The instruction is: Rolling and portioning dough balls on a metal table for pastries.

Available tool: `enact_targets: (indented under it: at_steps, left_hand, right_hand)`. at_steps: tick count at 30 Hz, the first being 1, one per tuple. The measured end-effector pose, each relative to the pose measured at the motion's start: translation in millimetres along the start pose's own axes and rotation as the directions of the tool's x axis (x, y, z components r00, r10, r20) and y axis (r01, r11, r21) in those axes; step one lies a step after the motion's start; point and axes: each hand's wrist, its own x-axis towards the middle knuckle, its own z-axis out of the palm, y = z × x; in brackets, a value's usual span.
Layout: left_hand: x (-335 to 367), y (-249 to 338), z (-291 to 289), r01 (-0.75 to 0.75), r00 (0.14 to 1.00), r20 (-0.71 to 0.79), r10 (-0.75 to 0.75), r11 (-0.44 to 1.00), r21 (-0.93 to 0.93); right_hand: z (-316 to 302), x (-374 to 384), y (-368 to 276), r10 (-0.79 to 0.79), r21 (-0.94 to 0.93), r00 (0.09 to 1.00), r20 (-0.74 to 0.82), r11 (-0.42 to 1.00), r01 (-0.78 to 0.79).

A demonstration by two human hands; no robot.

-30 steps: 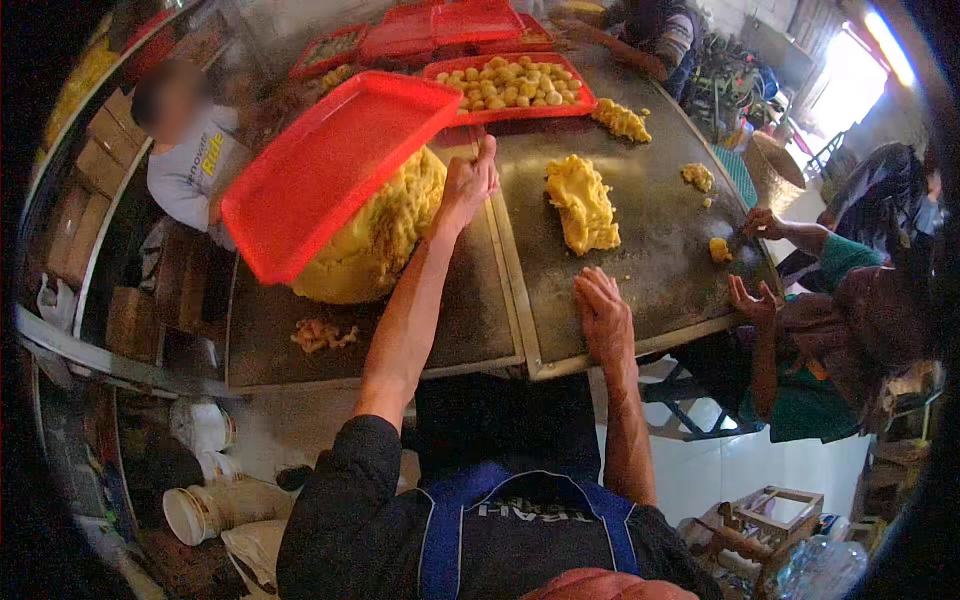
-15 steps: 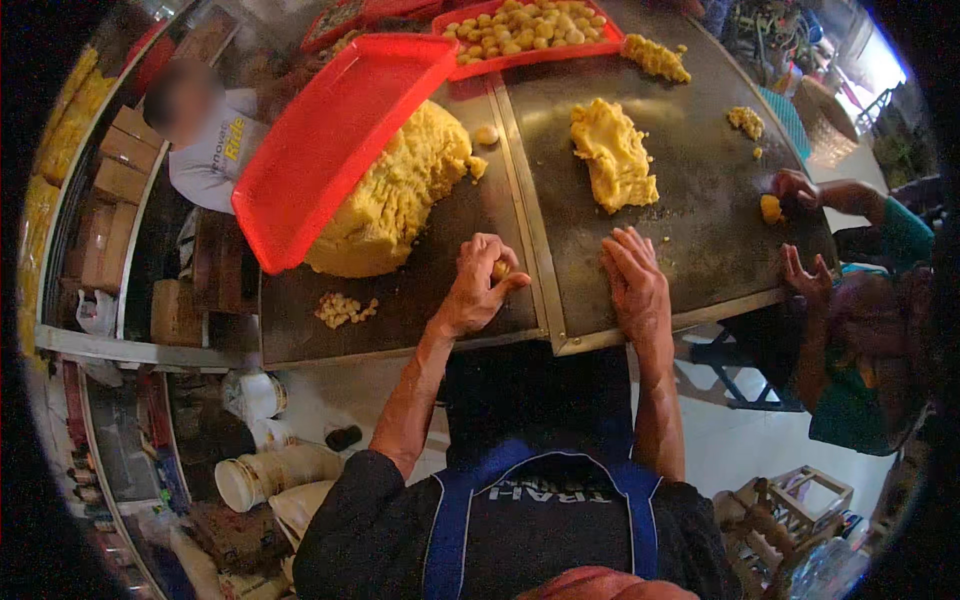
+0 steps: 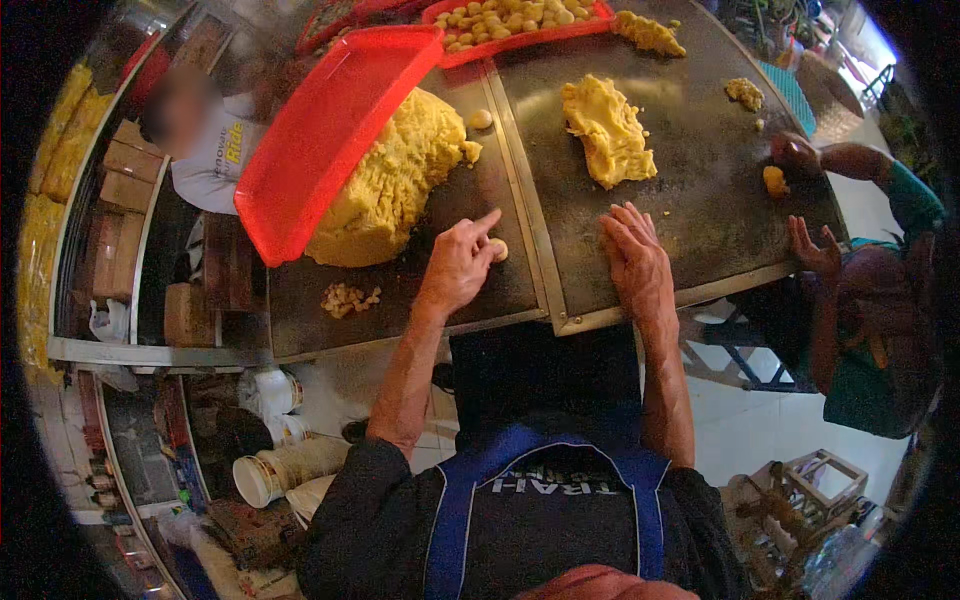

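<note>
By left hand, one ball, one mound

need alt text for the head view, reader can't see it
Bare left hand at a small round yellow ball on a dark metal table, bare right hand near a lumpy yellow dough slab; a red plastic tray partly hides a large yellow dough mound.

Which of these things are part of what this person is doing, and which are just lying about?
Seemingly part of it: small pale ball at the left hand's fingers; yellow dough slab beyond the right hand; big yellow mound; red tray of balls.

Seemingly just lying about: cream bucket; cardboard boxes; white plastic bag.
</note>
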Motion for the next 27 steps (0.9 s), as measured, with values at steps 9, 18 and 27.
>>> enact_targets:
  at_steps: [9, 18, 27]
  left_hand:
    - [4, -22, -6, -0.308, 0.951, -0.012, 0.308, 0.949, -0.068]
    - [63, -32, 47, 0.004, 0.814, -0.488, 0.316, 0.836, 0.548]
    - [-11, -31, 58, -0.231, 0.789, -0.599, -0.14, 0.835, -0.5]
  right_hand:
    - [2, 0, 3, -0.024, 0.002, 1.0, -0.01, 1.0, 0.024]
    - [-2, 0, 2, -0.046, 0.004, 0.999, 0.003, 0.999, 0.046]
    - [4, -7, 4, -0.019, 0.052, 0.999, -0.033, 0.998, 0.02]
